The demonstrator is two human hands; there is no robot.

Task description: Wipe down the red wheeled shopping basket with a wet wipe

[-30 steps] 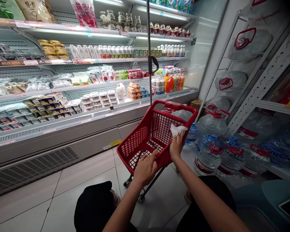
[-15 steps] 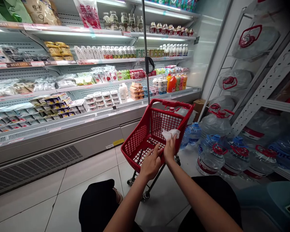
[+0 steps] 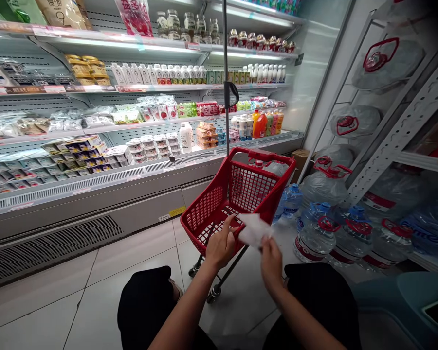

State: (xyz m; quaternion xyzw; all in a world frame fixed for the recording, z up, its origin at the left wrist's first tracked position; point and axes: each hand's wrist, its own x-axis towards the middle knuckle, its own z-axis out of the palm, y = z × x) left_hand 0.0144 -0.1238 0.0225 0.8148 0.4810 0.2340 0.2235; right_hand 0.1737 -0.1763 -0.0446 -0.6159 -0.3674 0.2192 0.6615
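A small red plastic shopping cart (image 3: 204,216) with mesh sides stands in front of my knees. At its near rim is my left hand (image 3: 220,248), index finger reaching over the edge and thumb beside it; the other fingers are partly hidden, and it appears to grip the rim. Just right of it, my right hand (image 3: 272,262) is closed, pinching a thin white wipe (image 3: 254,229) by its lower corner. The wipe hangs loosely spread, slightly blurred, in front of the cart's right side.
Beyond the cart runs an open refrigerated case (image 3: 138,194) with dairy and drinks on its shelves. Large water bottles (image 3: 316,238) stand on the floor to the right, beside a white rack (image 3: 397,131). A teal object (image 3: 394,301) is at lower right.
My right hand has drawn back from the cart, down and to the right, and the bunched wipe now hangs spread out. My left hand has shifted slightly left at the rim.
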